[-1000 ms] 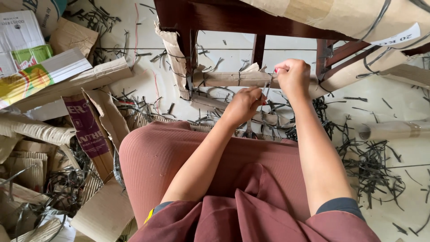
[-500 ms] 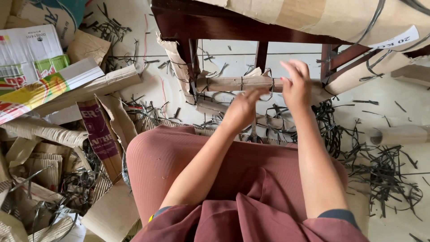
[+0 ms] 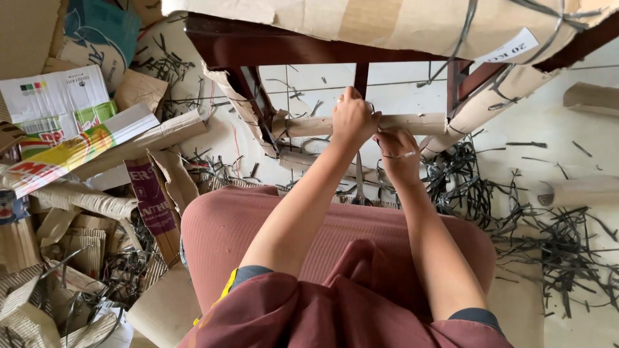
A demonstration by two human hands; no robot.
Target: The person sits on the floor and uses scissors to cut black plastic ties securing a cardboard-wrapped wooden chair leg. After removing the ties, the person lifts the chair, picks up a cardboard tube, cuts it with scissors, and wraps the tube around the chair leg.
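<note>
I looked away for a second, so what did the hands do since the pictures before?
The left hand moved up onto the cardboard-wrapped rung and closed around it. The right hand came down off the rung and now sits just below it, fingers pinching a thin strap. The wooden frame, the cardboard scraps and the cut straps on the floor stayed put.

chair frame (image 3: 258,48): dark wood, glossy varnish | rung wrap (image 3: 412,122): matt brown corrugated paper, rough, torn edges | strapping offcuts (image 3: 554,238): black plastic, slight sheen | floor (image 3: 516,129): pale tile, smooth | cartons (image 3: 71,138): printed cardboard, semi-gloss faces | trousers (image 3: 258,225): ribbed matt cloth
</note>
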